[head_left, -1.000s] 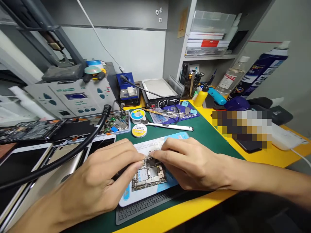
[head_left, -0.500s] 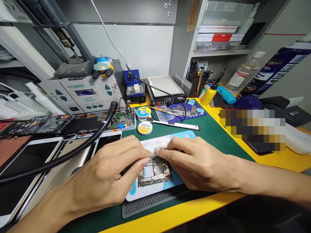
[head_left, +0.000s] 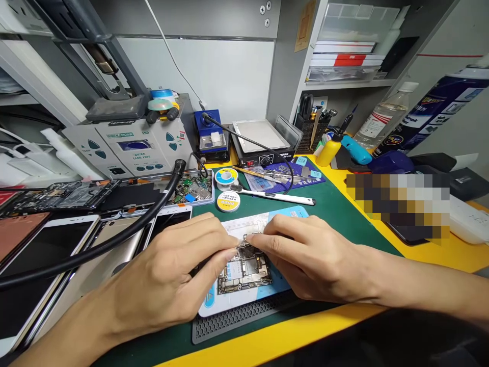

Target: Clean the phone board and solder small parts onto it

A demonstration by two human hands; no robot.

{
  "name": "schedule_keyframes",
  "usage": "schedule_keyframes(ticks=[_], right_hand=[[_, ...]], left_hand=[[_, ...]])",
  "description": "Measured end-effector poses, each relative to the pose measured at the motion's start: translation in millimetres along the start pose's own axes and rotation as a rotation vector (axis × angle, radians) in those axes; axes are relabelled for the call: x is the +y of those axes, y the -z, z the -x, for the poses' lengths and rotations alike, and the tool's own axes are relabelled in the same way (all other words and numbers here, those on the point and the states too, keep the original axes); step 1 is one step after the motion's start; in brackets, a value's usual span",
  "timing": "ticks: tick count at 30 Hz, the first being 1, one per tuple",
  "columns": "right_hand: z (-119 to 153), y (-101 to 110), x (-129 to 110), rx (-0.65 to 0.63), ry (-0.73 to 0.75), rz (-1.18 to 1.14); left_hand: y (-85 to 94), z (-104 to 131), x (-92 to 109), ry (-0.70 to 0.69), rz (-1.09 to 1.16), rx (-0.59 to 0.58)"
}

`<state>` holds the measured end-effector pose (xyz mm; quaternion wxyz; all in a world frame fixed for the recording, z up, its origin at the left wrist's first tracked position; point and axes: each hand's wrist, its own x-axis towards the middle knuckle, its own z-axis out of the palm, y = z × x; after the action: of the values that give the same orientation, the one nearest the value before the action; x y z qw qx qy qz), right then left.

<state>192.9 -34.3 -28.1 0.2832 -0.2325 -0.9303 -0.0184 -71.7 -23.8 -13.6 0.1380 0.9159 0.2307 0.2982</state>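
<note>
Board (head_left: 250, 278) is on the white-blue plate (head_left: 208, 307), over the green mat (head_left: 344, 227). Left hand (head_left: 171, 270): thumb and index tips close together at board's upper left; can't tell if they're pinching anything. Right hand (head_left: 317, 257): index tip at top edge, thumb hidden, grip unclear. Brush (head_left: 286, 197) lies beyond the plate, near the solder spool (head_left: 226, 177).

Bright light, stretched wide-angle edges

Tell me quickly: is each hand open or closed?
Left hand: curled at the circuit board; grip cannot be told.
Right hand: also curled there; grip cannot be told.
</note>
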Motion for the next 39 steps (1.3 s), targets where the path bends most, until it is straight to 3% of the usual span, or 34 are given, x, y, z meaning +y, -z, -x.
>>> schedule_keyframes(ticks=[17,22,27,32,39], right_hand=[[-1.8,0.7,-1.6,0.011,-0.003,0.011],[-1.8,2.5,-2.5,-0.044,-0.008,0.041],[-1.7,0.4,-2.1,0.04,-0.003,0.032],[-2.6,0.0,-2.4,-0.028,0.009,0.038],[-1.5,0.7,-2.3,0.027,-0.01,0.044]], left_hand=[[-0.4,2.8,-1.7,-0.007,0.004,0.0],[-0.9,1.8,-1.3,-0.009,0.006,-0.005],[-1.5,2.0,-1.9,-0.015,0.014,-0.007],[-0.6,1.6,-2.1,-0.015,0.008,-0.003],[-1.3,1.8,-3.2,-0.019,0.007,-0.005]])
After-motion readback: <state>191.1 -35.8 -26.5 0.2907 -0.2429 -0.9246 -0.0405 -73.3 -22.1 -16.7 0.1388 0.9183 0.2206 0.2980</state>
